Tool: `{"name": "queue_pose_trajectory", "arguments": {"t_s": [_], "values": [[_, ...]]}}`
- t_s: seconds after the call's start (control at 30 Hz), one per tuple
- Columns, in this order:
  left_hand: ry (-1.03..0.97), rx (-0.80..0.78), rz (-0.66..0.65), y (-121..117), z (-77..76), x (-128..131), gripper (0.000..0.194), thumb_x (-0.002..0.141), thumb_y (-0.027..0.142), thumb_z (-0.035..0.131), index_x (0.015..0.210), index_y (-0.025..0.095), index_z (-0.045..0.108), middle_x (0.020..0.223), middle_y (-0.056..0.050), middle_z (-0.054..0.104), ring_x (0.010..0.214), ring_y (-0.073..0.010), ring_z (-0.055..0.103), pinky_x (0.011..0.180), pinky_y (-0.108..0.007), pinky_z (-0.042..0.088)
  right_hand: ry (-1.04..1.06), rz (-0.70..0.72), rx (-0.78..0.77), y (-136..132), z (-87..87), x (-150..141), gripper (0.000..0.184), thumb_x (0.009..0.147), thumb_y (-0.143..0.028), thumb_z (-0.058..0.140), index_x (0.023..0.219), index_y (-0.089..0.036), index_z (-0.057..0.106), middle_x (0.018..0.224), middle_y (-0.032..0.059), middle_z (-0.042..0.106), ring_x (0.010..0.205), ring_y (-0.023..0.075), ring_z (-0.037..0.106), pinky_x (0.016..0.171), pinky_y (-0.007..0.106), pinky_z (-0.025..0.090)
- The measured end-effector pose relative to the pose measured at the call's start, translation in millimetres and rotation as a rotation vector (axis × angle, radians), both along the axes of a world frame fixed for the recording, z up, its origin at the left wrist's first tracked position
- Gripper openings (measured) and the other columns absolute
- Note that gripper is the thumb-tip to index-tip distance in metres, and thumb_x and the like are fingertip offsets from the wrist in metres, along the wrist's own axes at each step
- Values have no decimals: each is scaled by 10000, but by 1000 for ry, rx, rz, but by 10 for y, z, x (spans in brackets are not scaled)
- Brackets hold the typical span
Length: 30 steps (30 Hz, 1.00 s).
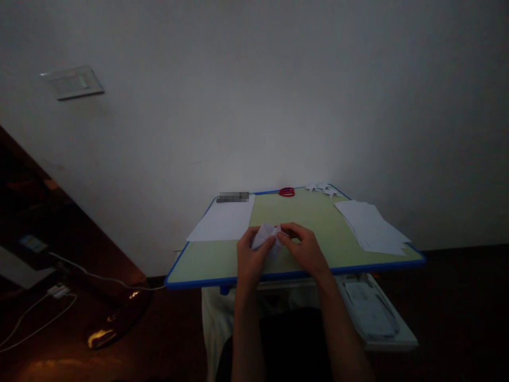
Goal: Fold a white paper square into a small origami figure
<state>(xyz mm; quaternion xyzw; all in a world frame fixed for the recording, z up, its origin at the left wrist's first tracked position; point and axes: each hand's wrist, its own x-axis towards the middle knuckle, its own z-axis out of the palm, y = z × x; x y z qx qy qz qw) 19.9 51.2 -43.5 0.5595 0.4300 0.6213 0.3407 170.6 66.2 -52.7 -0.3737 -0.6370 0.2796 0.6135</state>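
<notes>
The left hand (pixel 249 250) and the right hand (pixel 305 246) hold a small, folded white paper piece (pixel 262 232) between them. Both hands pinch it with thumbs and fingers. It sits over the near part of the pale green tabletop with a blue edge (pixel 207 265), in the middle.

The paper has some folds and pointy corners, so I think part of the folding is done. The hands are busy on it, so this piece does not look finished. I cannot tell how many folds are left.

At the back right corner lie some small, spiky white paper pieces (pixel 321 188). They may be finished ones, but they are too small to tell. A pile of flat white paper sheets (pixel 374 228) on the right looks unused, and so does the big white paper (pixel 225 220) on the left. The scissors with red handles (pixel 287 192) lie at the back, and neither hand touches them.
</notes>
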Motion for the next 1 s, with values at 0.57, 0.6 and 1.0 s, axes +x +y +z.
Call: {"name": "queue_pose_trajectory", "arguments": {"t_s": [0.57, 0.6, 1.0], "values": [[49, 7, -5, -6, -12, -9, 231, 758, 315, 803, 914, 166, 720, 819, -11, 727, 763, -185, 649, 698, -258, 507, -149, -83, 99, -1, 1, 16, 142, 876, -268, 637, 815, -185, 735, 767, 30, 718, 713, 187, 631, 711, 300, 475], [49, 6, -5, -8, -11, -10, 227, 757, 309, 802, 912, 166, 719, 817, -11, 726, 761, -183, 647, 695, -257, 505, -152, -80, 99, -1, 2, 17, 151, 879, -265, 626, 809, -184, 733, 762, 31, 716, 707, 186, 630, 704, 298, 472], [-38, -4, 19, -3, 1, 1, 279, 757, 348, 817, 946, 167, 721, 863, -37, 761, 786, -196, 687, 714, -272, 528, -53, -31, 9, -2, 27, -3, 213, 932, -352, 610, 913, -187, 743, 853, 52, 750, 796, 207, 685, 737, 309, 526]]}}
